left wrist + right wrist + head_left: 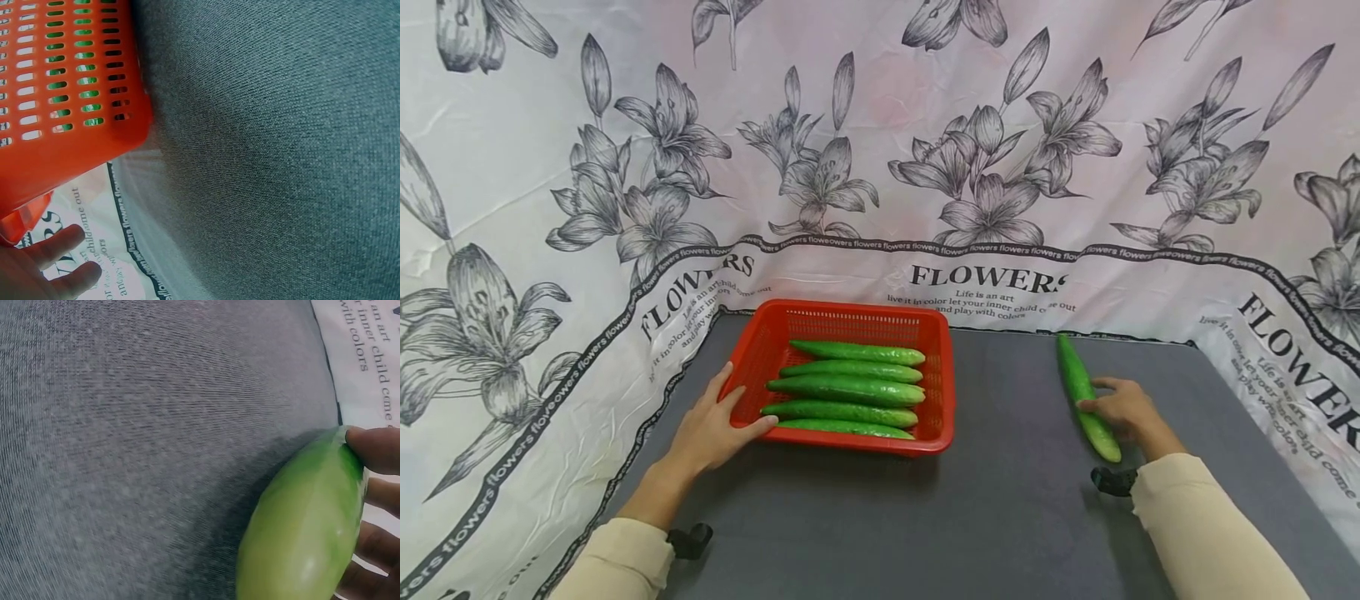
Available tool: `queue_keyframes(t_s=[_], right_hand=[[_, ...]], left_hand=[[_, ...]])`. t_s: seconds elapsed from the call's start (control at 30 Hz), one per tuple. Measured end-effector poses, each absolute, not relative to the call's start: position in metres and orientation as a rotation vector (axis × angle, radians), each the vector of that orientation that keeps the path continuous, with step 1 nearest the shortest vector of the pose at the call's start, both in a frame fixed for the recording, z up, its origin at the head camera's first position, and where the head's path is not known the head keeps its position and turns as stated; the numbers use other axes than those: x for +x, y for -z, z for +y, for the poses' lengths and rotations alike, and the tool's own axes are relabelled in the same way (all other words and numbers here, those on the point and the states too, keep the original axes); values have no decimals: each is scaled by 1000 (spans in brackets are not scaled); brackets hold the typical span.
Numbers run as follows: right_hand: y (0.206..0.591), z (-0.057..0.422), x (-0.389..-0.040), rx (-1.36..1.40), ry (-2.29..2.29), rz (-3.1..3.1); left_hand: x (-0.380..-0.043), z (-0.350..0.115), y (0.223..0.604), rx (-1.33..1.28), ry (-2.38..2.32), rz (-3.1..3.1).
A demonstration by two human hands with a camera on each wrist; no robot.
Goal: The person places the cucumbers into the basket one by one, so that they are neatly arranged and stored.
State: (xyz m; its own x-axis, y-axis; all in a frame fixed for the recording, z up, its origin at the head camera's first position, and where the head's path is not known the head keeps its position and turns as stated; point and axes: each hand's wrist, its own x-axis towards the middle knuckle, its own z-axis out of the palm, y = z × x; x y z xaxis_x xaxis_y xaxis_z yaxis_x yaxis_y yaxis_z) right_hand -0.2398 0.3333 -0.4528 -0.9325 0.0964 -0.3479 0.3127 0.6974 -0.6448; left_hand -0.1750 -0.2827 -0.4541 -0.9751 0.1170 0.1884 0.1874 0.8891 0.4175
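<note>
A red plastic basket (859,447) with slotted walls holds several green cucumbers (846,389) lying side by side. My left hand (711,429) is at the basket's left front corner, its fingers spread and its thumb at the front rim. In the left wrist view two straight fingers (59,245) reach past the slotted wall. Over on the right, my right hand (1123,408) grips a single cucumber (1077,379) around its middle, thumb on the near side and fingers over the far side. The right wrist view shows that cucumber's pale end (294,550) up close, above the grey cloth.
A dark grey cloth (880,525) covers the tabletop. Behind and at both sides hangs a white and pink curtain (850,208) printed with flowers and lettering; its lower edge meets the cloth just behind the basket.
</note>
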Motion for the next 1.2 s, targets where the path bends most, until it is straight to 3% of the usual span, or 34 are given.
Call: queue_keyframes(t_s=[0.27, 1.2], right_hand=[[427, 332, -232, 233, 1211, 2571], [302, 297, -204, -363, 953, 2867]], left_hand=[[-174, -283, 454, -232, 663, -2897], [-174, -283, 452, -231, 686, -2911]])
